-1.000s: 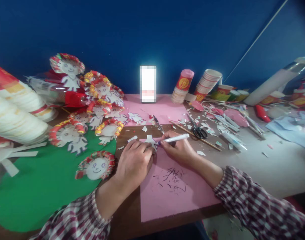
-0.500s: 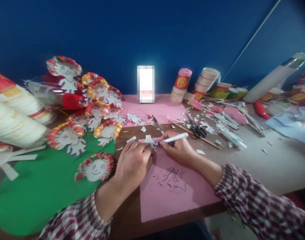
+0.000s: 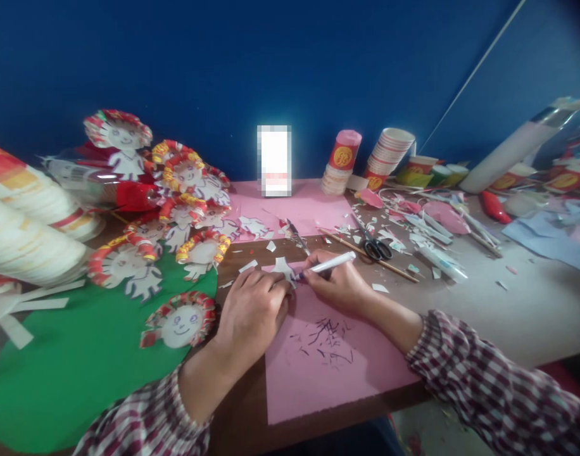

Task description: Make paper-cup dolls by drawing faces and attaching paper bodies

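Slants the white pen [image 3: 335, 261] in the right hand [image 3: 341, 282] slightly more steeply than a second ago, tip a little lower beside the paper cutout [image 3: 281, 267]. Swings the view slightly rightward, carrying the scissors [image 3: 378, 249] left. Tips it too, lowering the topmost paper figure [image 3: 123, 140], raising the white tube [image 3: 511, 151].

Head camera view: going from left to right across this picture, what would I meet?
Stacked cups → nearest smiling paper face → left hand → marker in the right hand → scissors → pale blue paper.
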`<state>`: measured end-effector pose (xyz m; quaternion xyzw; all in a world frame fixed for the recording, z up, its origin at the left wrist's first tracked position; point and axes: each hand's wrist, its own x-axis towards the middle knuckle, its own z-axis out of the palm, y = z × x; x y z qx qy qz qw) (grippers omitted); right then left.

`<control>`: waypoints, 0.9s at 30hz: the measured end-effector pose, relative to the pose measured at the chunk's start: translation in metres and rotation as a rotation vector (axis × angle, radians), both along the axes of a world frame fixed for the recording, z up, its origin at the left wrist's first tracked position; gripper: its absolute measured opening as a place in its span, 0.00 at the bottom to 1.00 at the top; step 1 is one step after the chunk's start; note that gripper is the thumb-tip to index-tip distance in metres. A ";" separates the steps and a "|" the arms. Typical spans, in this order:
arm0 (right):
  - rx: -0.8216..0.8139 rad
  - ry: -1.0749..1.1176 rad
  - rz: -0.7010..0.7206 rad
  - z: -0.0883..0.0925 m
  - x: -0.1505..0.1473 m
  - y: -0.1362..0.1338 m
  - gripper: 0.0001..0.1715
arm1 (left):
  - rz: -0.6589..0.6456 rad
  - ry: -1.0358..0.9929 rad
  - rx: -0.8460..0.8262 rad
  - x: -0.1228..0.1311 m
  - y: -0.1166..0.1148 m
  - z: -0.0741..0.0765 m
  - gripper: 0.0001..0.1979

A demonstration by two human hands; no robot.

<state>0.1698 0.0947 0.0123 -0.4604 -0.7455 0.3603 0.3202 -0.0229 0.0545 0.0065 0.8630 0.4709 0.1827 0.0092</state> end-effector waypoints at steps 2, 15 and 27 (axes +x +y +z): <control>-0.028 0.030 -0.004 -0.001 0.000 0.000 0.05 | 0.000 0.002 0.002 0.000 0.000 0.000 0.10; -0.002 0.002 0.001 0.001 -0.001 0.000 0.06 | 0.004 0.009 -0.010 0.000 -0.001 0.002 0.10; -0.049 0.048 0.009 -0.004 0.000 0.000 0.05 | 0.005 0.009 -0.026 0.000 -0.001 0.004 0.10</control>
